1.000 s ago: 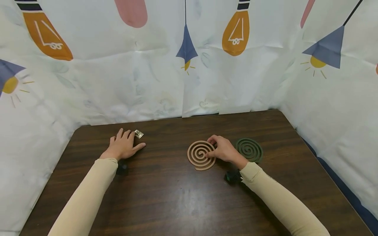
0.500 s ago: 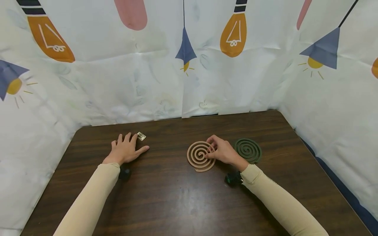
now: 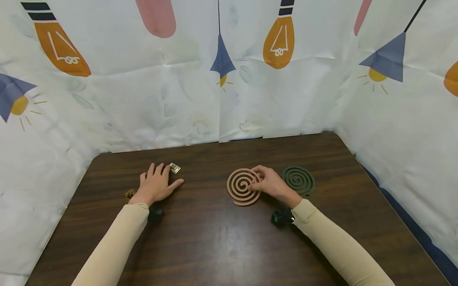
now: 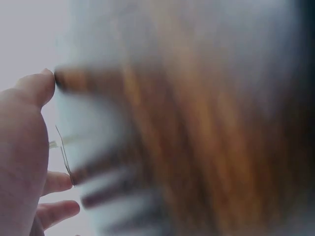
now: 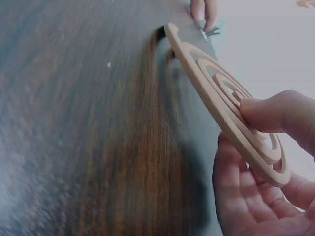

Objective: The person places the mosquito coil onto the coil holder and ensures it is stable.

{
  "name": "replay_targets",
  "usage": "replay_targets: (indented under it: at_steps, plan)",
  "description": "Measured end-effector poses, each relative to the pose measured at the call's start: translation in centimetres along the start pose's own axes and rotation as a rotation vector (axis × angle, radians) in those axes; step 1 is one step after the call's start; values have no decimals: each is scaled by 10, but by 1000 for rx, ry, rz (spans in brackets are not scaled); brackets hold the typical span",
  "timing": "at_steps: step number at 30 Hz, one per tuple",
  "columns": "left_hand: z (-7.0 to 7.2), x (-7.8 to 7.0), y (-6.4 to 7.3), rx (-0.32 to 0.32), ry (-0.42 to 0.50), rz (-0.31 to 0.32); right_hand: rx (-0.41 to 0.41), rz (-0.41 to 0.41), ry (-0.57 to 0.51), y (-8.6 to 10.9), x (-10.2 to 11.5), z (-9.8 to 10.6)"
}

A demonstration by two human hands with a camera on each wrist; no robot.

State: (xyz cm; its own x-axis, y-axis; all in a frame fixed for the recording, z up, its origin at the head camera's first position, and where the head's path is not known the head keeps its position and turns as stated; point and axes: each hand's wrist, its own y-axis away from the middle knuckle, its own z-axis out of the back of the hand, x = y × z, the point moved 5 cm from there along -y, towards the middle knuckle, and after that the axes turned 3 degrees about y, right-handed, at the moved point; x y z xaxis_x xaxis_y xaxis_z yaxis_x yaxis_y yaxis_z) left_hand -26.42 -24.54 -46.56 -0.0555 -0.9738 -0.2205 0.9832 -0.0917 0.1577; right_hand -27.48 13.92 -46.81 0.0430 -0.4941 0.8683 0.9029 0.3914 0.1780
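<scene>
In the head view my right hand (image 3: pixel 272 184) pinches the right side of a tan mosquito coil (image 3: pixel 235 193) between thumb and fingers. The right wrist view shows this coil (image 5: pixel 209 96) tilted and raised off the table, the thumb on its upper face. A dark green mosquito coil (image 3: pixel 297 180) lies just beyond the right wrist. On the left, my left hand (image 3: pixel 154 186) is spread over the tabletop with its fingers extended. Its index fingertip touches a small shiny metal coil stand (image 3: pixel 175 168). Another small gold-coloured metal piece (image 3: pixel 130 194) is partly hidden behind the left wrist.
The dark wood-grain table (image 3: pixel 200 238) meets a white printed cloth (image 3: pixel 179 99) along its back edge, and more cloth hangs at both sides. A dark wrist camera (image 3: pixel 282 217) sits below the right wrist.
The left hand has slid slightly right and nearer, and the metal stand at its fingertip has moved with it. The gold-coloured piece by the left wrist has come into view. The right hand keeps its grip.
</scene>
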Motion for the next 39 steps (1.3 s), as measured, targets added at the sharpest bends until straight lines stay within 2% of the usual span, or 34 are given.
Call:
replay_targets:
  at_steps: [11,20,31,39]
  plan:
    - [-5,-16,7,-23,10,-6,8,-47,-215,0,-2,-5]
    - [-12,-31,10,-10,34,-1,-14,-44,-181,1,-4,-3]
    - [-17,-53,20,-25,51,-26,-46,-37,-249,1,-4,-3]
    - [-21,-71,29,-42,39,-42,-62,-59,-356,3,-2,-4]
